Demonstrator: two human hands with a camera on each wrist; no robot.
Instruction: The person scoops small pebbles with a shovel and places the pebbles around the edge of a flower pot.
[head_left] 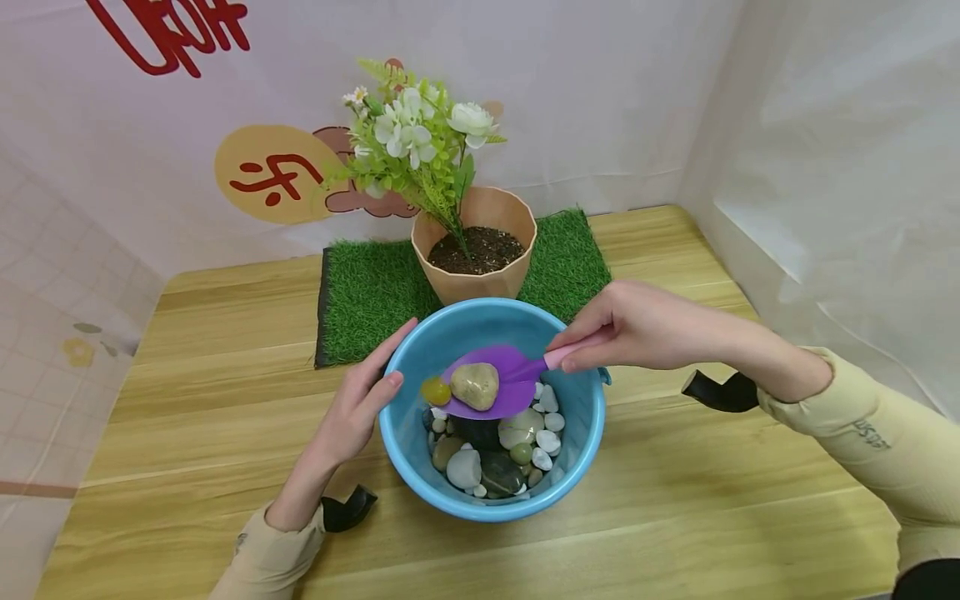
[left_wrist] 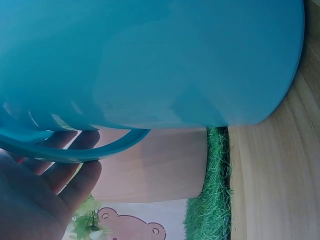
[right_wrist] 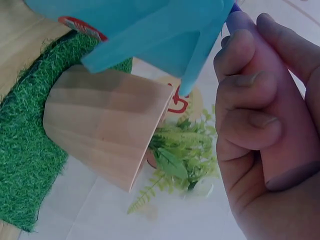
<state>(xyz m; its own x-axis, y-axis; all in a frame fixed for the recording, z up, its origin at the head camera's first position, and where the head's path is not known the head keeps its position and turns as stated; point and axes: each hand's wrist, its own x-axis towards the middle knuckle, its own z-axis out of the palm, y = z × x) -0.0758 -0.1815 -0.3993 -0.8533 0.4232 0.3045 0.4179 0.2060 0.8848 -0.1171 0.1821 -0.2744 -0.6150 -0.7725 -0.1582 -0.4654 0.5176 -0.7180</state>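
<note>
nearest me, a tan sleeve (head_left: 855, 425) is showing right of the blue bucket (head_left: 487, 321). within the bucket's mouth, a purple scoop (head_left: 516, 395) is carrying a big tan stone (head_left: 475, 386) and a yellow stone (head_left: 435, 391); i'm judging it loaded, with unloading remaining and more pebbles (head_left: 463, 468) lying below. my right hand (head_left: 648, 329) is gripping the scoop with curled fingers; left of the bucket, my left hand (head_left: 354, 412) is steadying the rim, fingers slightly spread. behind the bucket, a flowerpot (head_left: 477, 288) is standing on turf (head_left: 360, 308).

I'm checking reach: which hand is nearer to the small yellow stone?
Left. The left hand touches the bucket just left of the small yellow stone; the right hand grips the scoop, farther off to the stone's right.
</note>
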